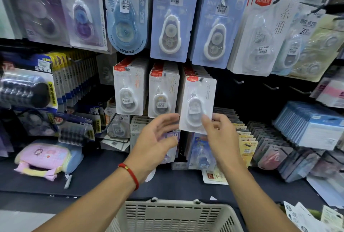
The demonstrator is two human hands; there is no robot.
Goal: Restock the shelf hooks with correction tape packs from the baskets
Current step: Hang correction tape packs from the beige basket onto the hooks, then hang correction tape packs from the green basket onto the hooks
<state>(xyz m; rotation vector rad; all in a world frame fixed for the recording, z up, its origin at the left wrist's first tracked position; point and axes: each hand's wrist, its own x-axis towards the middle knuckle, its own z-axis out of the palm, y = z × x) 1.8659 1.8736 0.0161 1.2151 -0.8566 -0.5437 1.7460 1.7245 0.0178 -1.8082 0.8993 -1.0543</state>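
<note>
**White pack held up at a mid-frame hook**

The right hand (221,135) pinches the lower edge of a white correction tape pack (197,103) in the middle of the frame, thumb on its front; the pack's top hole sits at a hook (201,79). Just left of it, two rows of matching packs (163,94) hang full. The left hand (155,142) hovers beside the pack's lower left corner, fingers spread and relaxed, holding nothing. A cream basket (175,217) sits at the bottom centre, below the dark surface (104,174).
</note>
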